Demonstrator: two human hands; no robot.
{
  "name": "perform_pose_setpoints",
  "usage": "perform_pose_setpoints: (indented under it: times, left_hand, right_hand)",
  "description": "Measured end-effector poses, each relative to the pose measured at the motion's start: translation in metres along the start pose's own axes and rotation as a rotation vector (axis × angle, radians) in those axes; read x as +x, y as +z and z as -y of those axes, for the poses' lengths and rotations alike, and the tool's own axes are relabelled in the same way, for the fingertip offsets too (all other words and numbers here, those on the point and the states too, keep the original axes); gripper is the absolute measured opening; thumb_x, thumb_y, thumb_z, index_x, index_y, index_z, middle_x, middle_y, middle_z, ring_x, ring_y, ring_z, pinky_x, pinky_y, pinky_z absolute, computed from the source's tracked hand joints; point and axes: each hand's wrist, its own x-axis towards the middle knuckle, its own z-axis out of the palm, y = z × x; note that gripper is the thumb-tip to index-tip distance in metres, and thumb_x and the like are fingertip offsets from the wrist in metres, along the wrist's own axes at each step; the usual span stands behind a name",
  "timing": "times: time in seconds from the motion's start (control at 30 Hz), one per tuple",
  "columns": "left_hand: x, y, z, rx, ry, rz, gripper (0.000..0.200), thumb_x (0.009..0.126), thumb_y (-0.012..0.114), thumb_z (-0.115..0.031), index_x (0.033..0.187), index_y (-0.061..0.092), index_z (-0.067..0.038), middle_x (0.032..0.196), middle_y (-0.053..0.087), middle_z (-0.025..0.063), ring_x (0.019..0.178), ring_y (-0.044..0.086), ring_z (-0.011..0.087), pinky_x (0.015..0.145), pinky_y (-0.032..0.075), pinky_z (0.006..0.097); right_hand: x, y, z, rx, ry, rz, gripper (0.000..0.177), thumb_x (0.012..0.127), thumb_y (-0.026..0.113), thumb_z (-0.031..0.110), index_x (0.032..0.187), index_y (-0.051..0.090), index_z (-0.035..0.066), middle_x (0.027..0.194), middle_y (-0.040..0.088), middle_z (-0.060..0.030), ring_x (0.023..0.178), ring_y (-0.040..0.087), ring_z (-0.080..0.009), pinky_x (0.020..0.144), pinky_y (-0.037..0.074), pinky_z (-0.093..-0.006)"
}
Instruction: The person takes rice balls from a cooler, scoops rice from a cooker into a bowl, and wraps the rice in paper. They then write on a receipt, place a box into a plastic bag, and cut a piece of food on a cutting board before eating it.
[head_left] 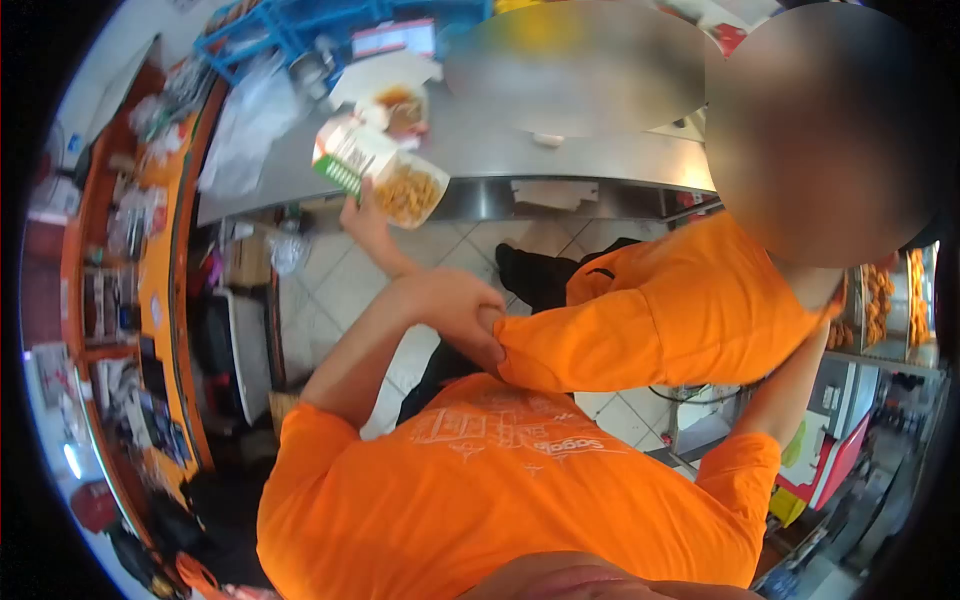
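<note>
My left hand is wrapped round a co-worker's arm at the end of the orange sleeve. Past it, the co-worker's hand holds an open white and green food carton with golden-brown food in it, tilted over the counter's front edge. My right arm reaches up behind the co-worker's body, which hides my right hand. Behind the carton, a second open white box with brown food stands on the metal counter.
Blue crates and a clear plastic bag sit at the back left. Orange-edged shelves with packets line the left side. On the right are racks of fried food and a red-edged board. The co-worker stands close against me on the tiled floor.
</note>
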Motion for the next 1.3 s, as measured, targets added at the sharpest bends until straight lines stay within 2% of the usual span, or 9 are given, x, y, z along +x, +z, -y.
perform_pose_setpoints:
  times: [0.27,0.33,0.37,0.43,0.5,0.6,0.7,0.93,1.3]
  left_hand:
    - [-0.076,0.036,0.021,0.103,-0.092,-0.161,0.058,0.066,0.084,-0.034,0.116,0.069,-0.008,0.102,0.072,0.0143,0.095,0.069,0.0309,0.081,0.054,0.0378]
    - [-0.1,0.061,0.027,0.123,0.128,-0.634,0.051,0.075,0.075,-0.013,0.124,0.065,-0.006,0.115,0.07,0.013,0.106,0.066,0.0276,0.089,0.052,0.037]
    - [-0.108,0.076,0.014,0.125,0.097,-0.663,0.051,0.075,0.075,-0.013,0.124,0.065,-0.006,0.115,0.07,0.013,0.106,0.066,0.0276,0.089,0.052,0.037]
    - [-0.122,0.109,-0.032,-0.322,0.204,-0.953,0.046,0.087,0.059,-0.003,0.133,0.058,-0.004,0.123,0.066,0.0141,0.115,0.063,0.0276,0.1,0.048,0.0395]
    - [-0.108,0.147,-0.077,-0.578,0.129,-0.976,0.047,0.094,0.058,-0.008,0.139,0.051,-0.002,0.133,0.061,0.0146,0.13,0.054,0.0284,0.11,0.04,0.0396]
    - [-0.054,0.205,-0.098,-0.247,0.17,-1.349,0.066,0.098,0.06,-0.023,0.152,0.031,0.001,0.158,0.029,0.024,0.151,0.02,0.0359,0.121,0.02,0.0425]
    - [-0.024,0.237,-0.124,-0.164,0.079,-1.45,0.069,0.098,0.058,-0.018,0.155,0.023,0.001,0.164,0.019,0.0202,0.152,0.016,0.0312,0.122,0.015,0.0425]
    - [0.019,0.276,-0.138,-0.707,0.171,-1.51,0.05,0.104,0.051,-0.02,0.148,0.034,-0.003,0.146,0.041,0.0175,0.137,0.041,0.0267,0.109,0.039,0.0381]
    - [0.076,0.234,-0.145,-0.822,0.241,-1.59,0.039,0.104,0.049,-0.014,0.139,0.038,0.001,0.134,0.047,0.0163,0.124,0.05,0.0244,0.101,0.043,0.0345]
  right_hand:
    - [-0.154,-0.119,-0.009,-0.103,-0.022,-0.035,0.04,0.101,0.051,0.026,0.132,0.056,0.001,0.13,0.061,-0.0132,0.115,0.062,-0.0239,0.09,0.054,-0.0369]
    - [-0.161,-0.149,-0.02,-0.106,-0.022,-0.042,0.04,0.101,0.051,0.026,0.132,0.056,0.001,0.13,0.062,-0.0133,0.114,0.062,-0.0237,0.089,0.054,-0.0369]
    - [-0.159,-0.16,-0.034,-0.102,-0.02,-0.033,0.041,0.101,0.052,0.026,0.133,0.056,0.001,0.13,0.062,-0.0134,0.114,0.063,-0.0237,0.089,0.054,-0.0369]
    - [-0.142,-0.172,-0.065,-0.095,0.003,0.023,0.041,0.101,0.052,0.027,0.133,0.056,0.001,0.13,0.062,-0.0135,0.114,0.063,-0.0236,0.089,0.054,-0.037]
    - [-0.12,-0.188,-0.09,-0.101,0.026,0.052,0.042,0.101,0.053,0.027,0.133,0.056,0.001,0.129,0.063,-0.0136,0.113,0.063,-0.0234,0.088,0.055,-0.037]
    - [-0.108,-0.214,-0.106,-0.094,0.019,0.062,0.042,0.1,0.053,0.028,0.133,0.056,0.0,0.129,0.063,-0.0138,0.113,0.064,-0.0233,0.088,0.055,-0.037]
    - [-0.12,-0.173,-0.085,0.052,0.283,0.192,0.053,0.105,0.043,0.034,0.144,0.044,-0.001,0.141,0.054,-0.015,0.121,0.059,-0.029,0.097,0.052,-0.0408]
    - [-0.149,-0.181,-0.072,0.15,0.355,0.24,0.048,0.105,0.044,0.033,0.14,0.049,0.0,0.136,0.058,-0.0142,0.119,0.06,-0.0273,0.098,0.051,-0.0416]
    - [-0.152,-0.222,-0.129,0.176,0.453,0.103,0.047,0.105,0.046,0.033,0.139,0.051,0.001,0.135,0.059,-0.0136,0.119,0.06,-0.0273,0.098,0.051,-0.0414]
